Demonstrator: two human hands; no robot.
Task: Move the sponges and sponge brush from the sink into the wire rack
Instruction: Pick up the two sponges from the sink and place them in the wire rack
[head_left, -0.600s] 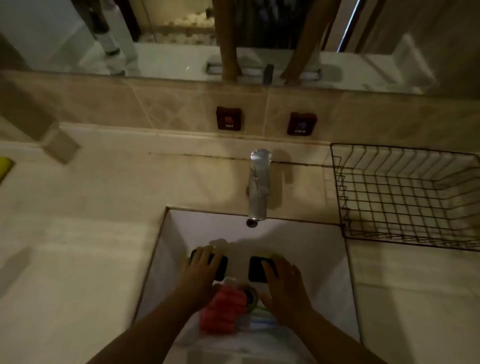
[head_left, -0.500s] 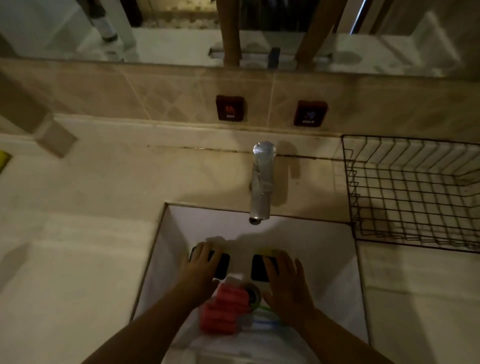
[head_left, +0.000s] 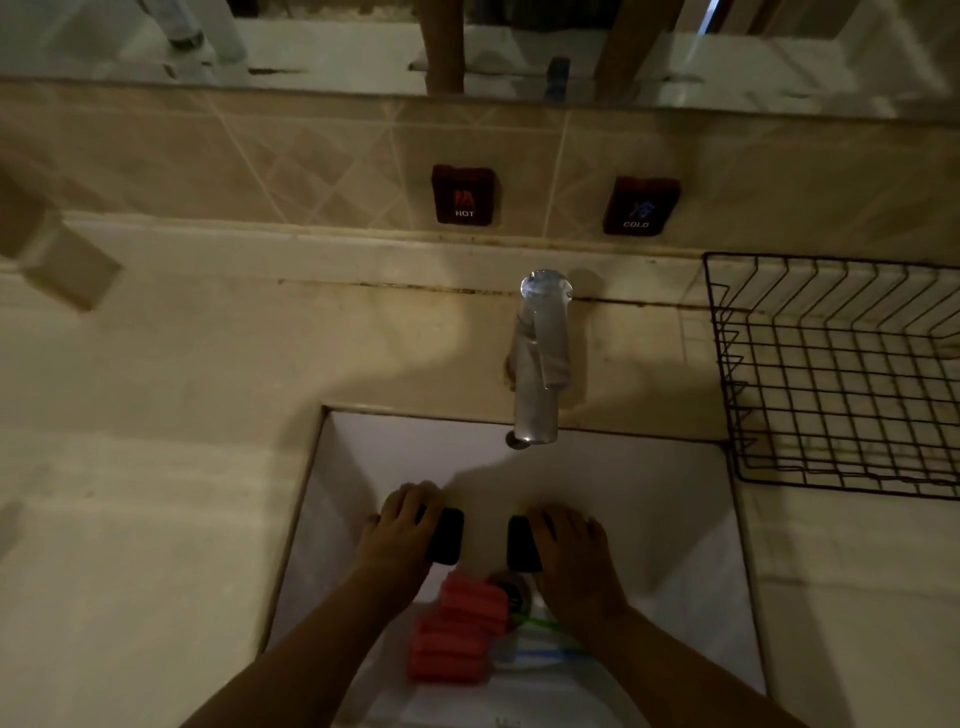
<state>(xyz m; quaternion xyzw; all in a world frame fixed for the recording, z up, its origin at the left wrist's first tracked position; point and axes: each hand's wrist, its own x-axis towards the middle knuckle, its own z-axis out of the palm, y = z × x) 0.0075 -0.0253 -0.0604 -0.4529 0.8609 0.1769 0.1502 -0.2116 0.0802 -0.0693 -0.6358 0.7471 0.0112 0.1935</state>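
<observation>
Up beyond my left hand (head_left: 402, 525), a dark wall plate (head_left: 464, 195) reads "HOT". Beyond my right hand (head_left: 574, 553), its twin (head_left: 641, 206) reads "COLD".

In the sink (head_left: 649, 519), the left hand (head_left: 402, 530) and right hand (head_left: 571, 556) each cover a dark sponge, apparently gripping; the red sponge brush (head_left: 457, 631) lies between the wrists.

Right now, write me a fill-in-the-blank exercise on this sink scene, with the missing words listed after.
1. Each hand, the left hand and the right hand, rests on a ____ sponge.
2. The wire rack holds ____ so far.
3. The red sponge brush lies in the ____.
4. The wall label left of COLD reads ____.

Missing words: black; nothing; sink; HOT
</observation>
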